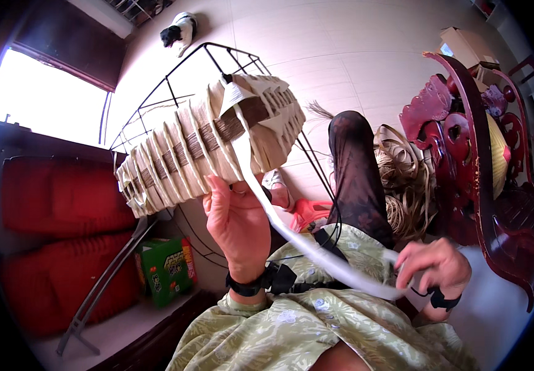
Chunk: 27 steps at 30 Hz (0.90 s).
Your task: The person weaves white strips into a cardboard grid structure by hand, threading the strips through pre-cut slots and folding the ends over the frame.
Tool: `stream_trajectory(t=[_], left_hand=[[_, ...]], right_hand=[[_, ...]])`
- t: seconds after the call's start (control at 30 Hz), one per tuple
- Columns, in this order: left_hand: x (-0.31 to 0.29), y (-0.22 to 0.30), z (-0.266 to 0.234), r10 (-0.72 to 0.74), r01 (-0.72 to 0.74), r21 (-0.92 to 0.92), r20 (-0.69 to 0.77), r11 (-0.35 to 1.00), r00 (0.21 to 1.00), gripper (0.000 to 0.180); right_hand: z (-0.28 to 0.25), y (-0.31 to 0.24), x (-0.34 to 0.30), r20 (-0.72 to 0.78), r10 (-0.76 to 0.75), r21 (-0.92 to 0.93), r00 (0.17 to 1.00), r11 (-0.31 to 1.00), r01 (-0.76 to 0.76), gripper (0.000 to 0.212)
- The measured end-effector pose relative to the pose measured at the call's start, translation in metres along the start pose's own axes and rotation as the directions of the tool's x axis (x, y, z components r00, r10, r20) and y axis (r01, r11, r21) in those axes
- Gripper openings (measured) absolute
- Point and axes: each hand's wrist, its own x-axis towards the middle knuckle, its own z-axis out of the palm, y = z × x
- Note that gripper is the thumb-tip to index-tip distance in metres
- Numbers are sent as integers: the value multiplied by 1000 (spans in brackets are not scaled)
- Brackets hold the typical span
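Note:
A half-woven basket [180,148] in cream and brown strands is tilted in front of me, built on a black wire frame [167,80]. My left hand [239,229] grips its lower edge between thumb and fingers; the fingertips behind the weave are hidden. From a folded corner near the top of the weaving, a long pale flat strip [307,244] runs down to the right. My right hand [437,266] is closed on the strip's far end, near my lap, and pulls it out into a slack curve. Thin dark wires hang below the basket.
Coils of tan strip [397,185] lie by my knee, next to a carved dark red wooden chair [480,161]. Red cushions [63,198] and a green box [167,272] stand at left. A black-and-white dog [180,34] lies on the tiled floor. A red plastic bag [310,213] sits below.

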Motion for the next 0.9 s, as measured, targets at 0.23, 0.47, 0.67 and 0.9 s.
stream_trajectory(t=[0.23, 0.47, 0.67, 0.9], left_hand=[[-6, -25, 23, -46, 56, 77, -128, 995, 991, 11], [-9, -25, 51, -201, 200, 232, -19, 952, 979, 16], [2, -55, 13, -194, 187, 53, 322, 981, 927, 21], [-33, -78, -22, -384, 366, 250, 26, 897, 923, 50]], right_hand=[[-35, 14, 89, -872, 28, 11, 488, 999, -38, 30], [-73, -33, 194, -669, -491, -310, 558, 867, 391, 40], [-85, -37, 200, -685, -510, -200, 521, 818, 539, 41], [-86, -14, 222, -581, -404, -257, 707, 915, 312, 31]])
